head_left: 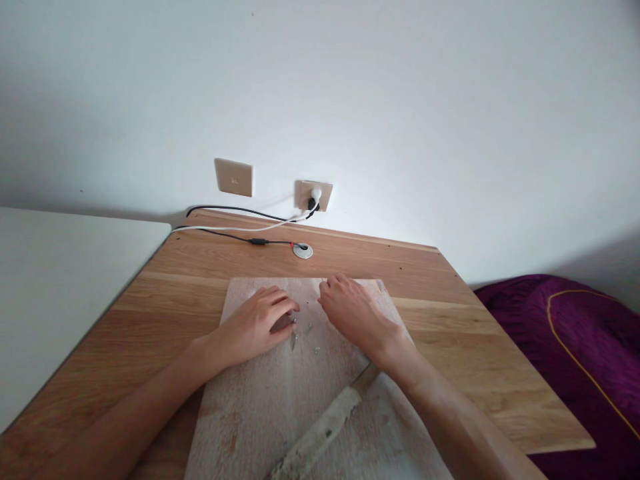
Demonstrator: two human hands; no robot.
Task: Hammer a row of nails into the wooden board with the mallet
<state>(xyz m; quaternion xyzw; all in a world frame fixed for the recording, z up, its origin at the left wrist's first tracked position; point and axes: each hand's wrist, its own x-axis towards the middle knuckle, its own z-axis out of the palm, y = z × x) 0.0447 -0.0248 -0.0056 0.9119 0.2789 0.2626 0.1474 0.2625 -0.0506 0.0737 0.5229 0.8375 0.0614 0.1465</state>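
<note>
My left hand [263, 320] is over the left far part of a worn whitish wooden board [240, 420], thumb and fingers apart. Close by its thumb tip is a small shiny metal piece [294, 341], which looks like a screw or nail; whether the thumb touches it I cannot tell. More tiny metal bits [317, 350] lie loose between the hands. At the board's far edge, my right hand [347, 303] has its fingers curled down, and whatever they hold is hidden. Below my right wrist lies a tool with a worn pale handle [320, 430], its far end hidden.
Under the board is a wooden tabletop [440, 333]. Black and white cables [235, 229] run along its back to a wall socket [303, 193], near a round cable grommet [303, 251]. A white surface [65, 287] adjoins at left; purple fabric [560, 333] lies at right.
</note>
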